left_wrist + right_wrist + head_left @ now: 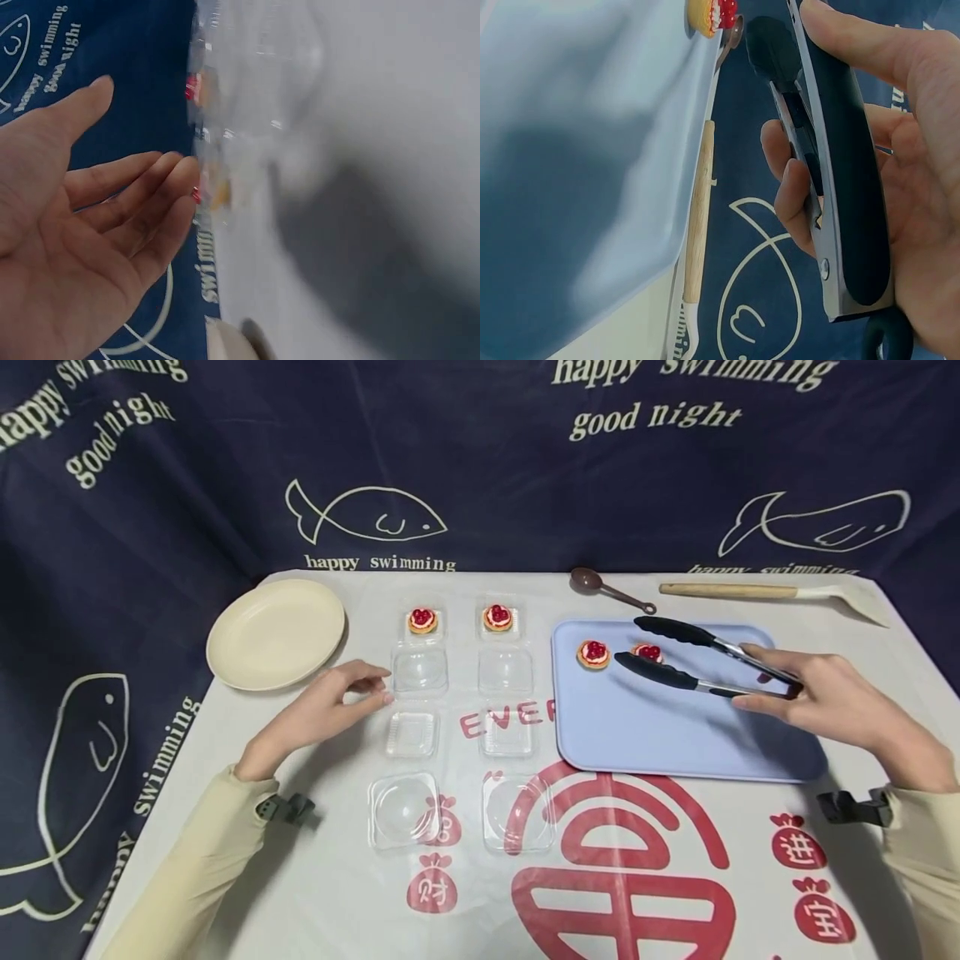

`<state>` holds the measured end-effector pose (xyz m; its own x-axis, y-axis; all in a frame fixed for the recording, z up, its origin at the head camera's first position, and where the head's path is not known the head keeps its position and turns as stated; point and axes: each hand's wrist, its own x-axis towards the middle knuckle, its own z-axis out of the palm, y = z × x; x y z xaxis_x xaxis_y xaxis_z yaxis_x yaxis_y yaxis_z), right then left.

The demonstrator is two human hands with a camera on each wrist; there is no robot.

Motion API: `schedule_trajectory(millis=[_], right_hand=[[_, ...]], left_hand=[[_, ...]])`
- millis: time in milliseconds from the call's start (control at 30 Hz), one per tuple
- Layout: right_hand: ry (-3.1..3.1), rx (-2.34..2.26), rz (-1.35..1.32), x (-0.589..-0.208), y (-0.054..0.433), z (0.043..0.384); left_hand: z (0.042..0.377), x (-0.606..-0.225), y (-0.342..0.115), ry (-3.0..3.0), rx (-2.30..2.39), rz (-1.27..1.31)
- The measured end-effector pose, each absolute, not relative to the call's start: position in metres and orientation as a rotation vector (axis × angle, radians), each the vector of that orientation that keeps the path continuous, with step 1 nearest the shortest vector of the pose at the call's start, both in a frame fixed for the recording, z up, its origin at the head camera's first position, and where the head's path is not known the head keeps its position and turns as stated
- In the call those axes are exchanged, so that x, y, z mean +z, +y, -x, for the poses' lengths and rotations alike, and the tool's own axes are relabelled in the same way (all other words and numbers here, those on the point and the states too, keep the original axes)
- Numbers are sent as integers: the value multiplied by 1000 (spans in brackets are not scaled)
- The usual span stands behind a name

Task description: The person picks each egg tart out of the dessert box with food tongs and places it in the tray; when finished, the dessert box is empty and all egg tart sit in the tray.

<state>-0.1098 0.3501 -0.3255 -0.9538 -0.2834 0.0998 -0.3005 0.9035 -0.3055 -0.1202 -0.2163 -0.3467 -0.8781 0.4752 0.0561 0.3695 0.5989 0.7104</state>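
Observation:
My right hand (pixel 840 697) grips black-tipped metal tongs (pixel 660 672), whose arms stand apart above the blue tray (pixel 690 735). On the tray lie two small red-topped tarts; the left tart (pixel 595 654) is in full sight, while the tongs partly hide the right tart (pixel 647 652). In the right wrist view, thumb and fingers wrap the tongs (pixel 847 180). My left hand (pixel 341 697) hovers with relaxed fingers beside a clear plastic lid (pixel 421 669), holding nothing. Farther back, a tart (pixel 423 621) and another tart (pixel 497 617) sit in clear plastic boxes.
Several clear box bases and lids stand in two columns, among them a front lid (pixel 405 810) and a base (pixel 509 732). A cream plate (pixel 276 635) lies at the back left. Behind the tray are a brown spoon (pixel 588 581) and a wooden-handled spatula (pixel 735 591).

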Motion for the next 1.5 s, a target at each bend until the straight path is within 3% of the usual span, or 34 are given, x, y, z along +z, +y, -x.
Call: schedule_trajectory(millis=[333, 733, 1067, 1500], right_hand=[[-3040, 519, -531, -323, 338, 114], [-3011, 527, -649, -321, 321, 116], [-3011, 551, -695, -315, 300, 124], [-3008, 569, -791, -305, 270, 152]], left_hand=[[181, -322, -161, 2698, 1028, -807], [244, -325, -116, 2644, 588, -811], [261, -331, -103, 2604, 382, -855], [264, -340, -103, 2561, 483, -841]])
